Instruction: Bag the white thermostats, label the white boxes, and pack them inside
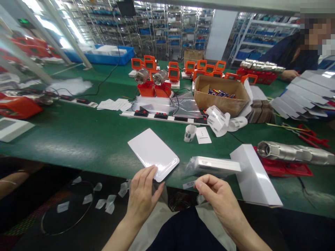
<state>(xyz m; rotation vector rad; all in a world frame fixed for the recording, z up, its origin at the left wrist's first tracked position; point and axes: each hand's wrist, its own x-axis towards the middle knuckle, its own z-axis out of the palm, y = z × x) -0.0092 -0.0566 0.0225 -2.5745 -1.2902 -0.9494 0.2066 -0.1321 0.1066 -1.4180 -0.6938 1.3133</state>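
Observation:
A white flat box [153,152] lies on the green table [78,136] at its front edge. My left hand [142,195] grips the box's near corner, thumb on one side and fingers on top. My right hand [217,198] pinches a small barcode label [188,184] just off the table edge. Right above that hand lies a white device in a clear bag [213,165], leaning against a white folded carton [255,176].
A cardboard box [221,94] with batteries stands mid-table, orange meters [174,73] and power strips [162,116] behind. Label rolls [222,122] and a metal tube [295,152] on a red tray lie right. Another person [300,48] sits at far right. Peeled label backings [104,202] litter the floor.

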